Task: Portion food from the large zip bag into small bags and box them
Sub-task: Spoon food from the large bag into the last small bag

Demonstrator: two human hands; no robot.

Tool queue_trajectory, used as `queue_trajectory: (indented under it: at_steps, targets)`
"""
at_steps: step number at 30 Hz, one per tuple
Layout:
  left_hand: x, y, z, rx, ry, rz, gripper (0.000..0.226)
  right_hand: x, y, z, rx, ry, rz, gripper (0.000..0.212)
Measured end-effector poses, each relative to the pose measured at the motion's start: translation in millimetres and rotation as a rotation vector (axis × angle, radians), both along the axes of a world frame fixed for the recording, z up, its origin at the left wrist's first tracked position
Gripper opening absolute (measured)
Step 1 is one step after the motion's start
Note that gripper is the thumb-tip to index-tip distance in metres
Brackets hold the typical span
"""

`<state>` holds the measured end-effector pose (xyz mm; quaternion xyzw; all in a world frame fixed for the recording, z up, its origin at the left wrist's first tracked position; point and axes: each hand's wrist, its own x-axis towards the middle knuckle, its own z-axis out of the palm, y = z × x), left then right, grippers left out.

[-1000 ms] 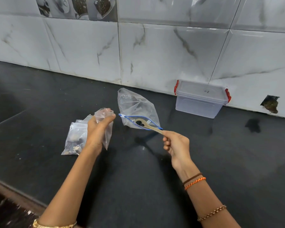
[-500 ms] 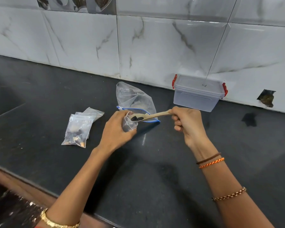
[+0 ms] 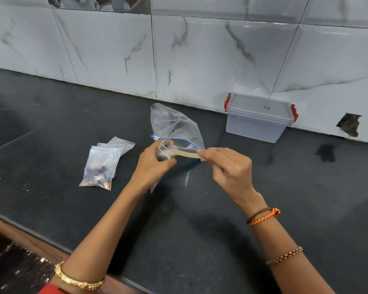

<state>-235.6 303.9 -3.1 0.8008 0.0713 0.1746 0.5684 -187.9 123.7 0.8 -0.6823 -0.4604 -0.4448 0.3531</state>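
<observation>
Starting over at 9 o'clock, there's a little pile of filled small bags (image 3: 101, 164) lying flat on the black stone countertop (image 3: 200, 230), dark and tan bits showing through the plastic. Just right of that, the left hand (image 3: 152, 166) is pinched around a small clear bag (image 3: 166, 152), holding its mouth open, while the right hand (image 3: 227, 166) grips the handle of a wooden spoon (image 3: 187, 154) whose bowl is poked into that mouth. The large zip bag (image 3: 174, 126) sits right behind at 12 o'clock, looking nearly empty. My guess for what goes wrong: the opening is tiny and floppy, so if it folds or the spoon tips early, bits scatter across the counter. Lidded plastic box with red clips (image 3: 258, 117) waits at 2 o'clock against the marble-look tiled wall (image 3: 200, 60), still shut.
</observation>
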Motion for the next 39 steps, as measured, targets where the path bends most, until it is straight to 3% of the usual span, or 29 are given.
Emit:
queue_trajectory:
  at_steps: [2, 5, 8, 10, 13, 16, 19, 22, 25, 27, 29, 31, 39]
  targets:
    - [-2.1, 3.7, -0.5, -0.019, -0.03, 0.025, 0.035, -1.8, -3.3, -1.6, 0.185, 0.298, 0.057, 0.016]
    - [-3.3, 10.7, 8.3, -0.027, -0.113, 0.088, 0.029, -1.6, -6.1, 0.6, 0.548, 0.951, 0.016, 0.009]
    - [1.1, 21.3, 17.8, 0.02, -0.183, 0.159, 0.027, 4.7, -7.4, -3.3, 0.639, 1.418, -0.085, 0.014]
    - [7.3, 26.1, 20.5, 0.115, -0.179, 0.169, 0.028, 7.1, -2.8, -6.0, 0.716, 1.6, -0.057, 0.02]
    - [18.7, 26.2, 20.1, 0.305, -0.148, 0.206, 0.045, 9.9, 10.9, -6.2, 0.816, 1.694, -0.039, 0.021]
    - [28.8, 23.9, 16.9, 0.316, -0.079, 0.245, 0.04, 15.0, 30.0, -6.1, 0.867, 1.696, -0.033, 0.024]
    - [36.2, 23.9, 8.8, 0.273, -0.022, 0.297, 0.031, 19.5, 53.6, -13.0, 0.711, 1.561, -0.159, 0.023]
    - [41.7, 23.4, 2.1, 0.167, -0.009, 0.29, 0.038, 24.4, 75.0, -22.6, 0.322, 1.126, -0.426, 0.015]
    - [44.7, 25.4, -1.6, 0.099, -0.023, 0.273, 0.023, 37.9, 92.2, -30.8, 0.019, 0.57, -0.521, 0.011]
    - [44.0, 26.7, -1.6, 0.045, -0.032, 0.264, 0.02, 48.4, 100.1, -33.6, -0.12, 0.346, -0.556, 0.023]
    - [44.1, 29.2, -1.1, -0.006, -0.014, 0.249, 0.022, 60.8, 104.3, -37.0, -0.215, 0.315, -0.585, 0.051]
    - [44.9, 32.9, -0.8, -0.028, 0.001, 0.22, 0.02, 67.3, 106.2, -38.7, -0.252, 0.364, -0.591, 0.064]
    - [51.1, 45.4, 4.3, -0.081, 0.052, 0.121, 0.017, 72.9, 107.6, -41.2, -0.246, 0.296, -0.589, 0.06]
